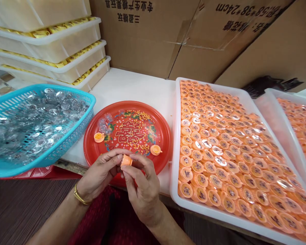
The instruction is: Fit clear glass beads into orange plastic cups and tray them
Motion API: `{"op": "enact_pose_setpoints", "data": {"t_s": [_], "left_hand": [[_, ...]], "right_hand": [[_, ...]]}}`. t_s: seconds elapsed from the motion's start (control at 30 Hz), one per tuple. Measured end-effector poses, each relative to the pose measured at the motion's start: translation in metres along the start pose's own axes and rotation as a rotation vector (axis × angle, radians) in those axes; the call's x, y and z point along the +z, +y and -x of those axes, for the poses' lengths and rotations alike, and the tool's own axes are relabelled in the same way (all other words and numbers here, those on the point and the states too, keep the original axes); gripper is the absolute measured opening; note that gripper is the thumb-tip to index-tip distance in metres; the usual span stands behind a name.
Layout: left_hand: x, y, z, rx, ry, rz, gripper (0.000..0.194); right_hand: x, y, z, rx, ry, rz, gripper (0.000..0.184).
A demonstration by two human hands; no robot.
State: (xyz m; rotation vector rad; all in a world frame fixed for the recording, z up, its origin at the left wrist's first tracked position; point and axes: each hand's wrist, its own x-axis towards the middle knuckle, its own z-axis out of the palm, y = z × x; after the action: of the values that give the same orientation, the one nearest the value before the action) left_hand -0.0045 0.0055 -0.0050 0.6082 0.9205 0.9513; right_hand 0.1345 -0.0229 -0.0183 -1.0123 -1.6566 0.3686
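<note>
Between the fingertips of my left hand [103, 170] and my right hand [142, 183] is a small orange toy cup [126, 160], tilted on its side. Both hands are closed on it over the near edge of a round red tray [91, 153]. On that tray, one orange cup [99, 137] with yellow bits in it stands at the left. Another orange cup [156, 149] sits at the right. Several clear plastic lids [105, 122] lie at the tray's upper left, and tiny yellow and white candy pellets [144, 115] are scattered over its printed pattern.
To the left stands a blue basket [90, 102] full of clear plastic pieces. A white bin [177, 136] of lidded orange cups is at the right, a second bin [272, 98] beyond it. Stacked white crates [86, 81] and cardboard boxes [142, 41] close off the back.
</note>
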Motion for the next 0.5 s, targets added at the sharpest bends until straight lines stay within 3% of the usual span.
{"op": "enact_pose_setpoints", "data": {"t_s": [0.5], "left_hand": [[0.0028,0.0054,0.0021,0.034,-0.054,-0.163,0.023]], "right_hand": [[-0.0005,0.0085,0.0092,-0.091,-0.003,0.091,0.036]]}}
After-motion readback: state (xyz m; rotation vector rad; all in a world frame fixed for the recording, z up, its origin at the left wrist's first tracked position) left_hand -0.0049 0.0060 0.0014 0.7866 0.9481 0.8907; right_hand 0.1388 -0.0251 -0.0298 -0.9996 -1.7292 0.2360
